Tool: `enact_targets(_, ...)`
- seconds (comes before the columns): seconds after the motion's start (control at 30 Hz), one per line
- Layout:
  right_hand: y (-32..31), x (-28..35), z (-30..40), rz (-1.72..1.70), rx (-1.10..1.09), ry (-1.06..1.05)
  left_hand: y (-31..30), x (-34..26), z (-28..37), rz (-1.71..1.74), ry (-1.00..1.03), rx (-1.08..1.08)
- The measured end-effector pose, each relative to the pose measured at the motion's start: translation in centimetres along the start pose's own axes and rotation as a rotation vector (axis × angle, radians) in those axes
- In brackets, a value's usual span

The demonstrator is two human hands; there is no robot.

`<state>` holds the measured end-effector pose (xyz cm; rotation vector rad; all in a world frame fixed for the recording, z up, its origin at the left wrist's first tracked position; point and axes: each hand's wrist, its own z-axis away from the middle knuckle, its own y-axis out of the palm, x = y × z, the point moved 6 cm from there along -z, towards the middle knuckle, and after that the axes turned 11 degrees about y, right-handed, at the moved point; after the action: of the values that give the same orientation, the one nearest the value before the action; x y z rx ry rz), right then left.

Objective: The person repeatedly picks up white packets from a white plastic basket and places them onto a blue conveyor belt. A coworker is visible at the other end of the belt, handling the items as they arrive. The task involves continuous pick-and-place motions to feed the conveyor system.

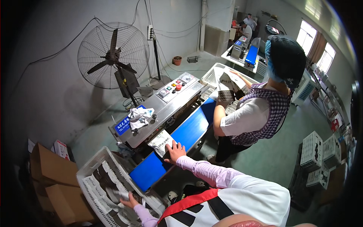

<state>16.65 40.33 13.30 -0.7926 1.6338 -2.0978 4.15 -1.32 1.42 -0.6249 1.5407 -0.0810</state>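
My right hand (175,152) lies with spread fingers on a printed white and dark pouch (162,142) on the blue conveyor belt (191,127), beside the steel band sealer (158,110). Over the white plastic crate (97,195) at the lower left is my left hand (131,201), with a blurred pouch (120,194) at its fingers; whether it grips the pouch is unclear. Rows of similar pouches (97,188) fill the crate. A crumpled cloth (140,117) rests on the sealer's top, near its blue sign.
A co-worker in a checked apron (255,113) stands at the belt's far end, holding pouches (226,88) over another white crate (210,75). Cardboard boxes (68,201) stand left of my crate. A large fan (113,56) stands behind the sealer; stacked crates (311,150) are at right.
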Motion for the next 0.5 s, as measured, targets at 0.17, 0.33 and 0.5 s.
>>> enact_targets(0.17,1.2,0.8,0.1,0.024,0.007,0.055,-9.3,1.3,0.3,-0.172,-0.502,0.010)
enact_targets(0.33,1.4,4.1,1.6,0.108,-0.184,-0.016,-10.6,11.7,-7.4,-0.394,-0.390,0.066)
enact_targets(0.5,1.7,6.5,3.0,0.092,-0.092,-0.024,-10.3,13.5,-11.9,-0.534,-0.328,0.201)
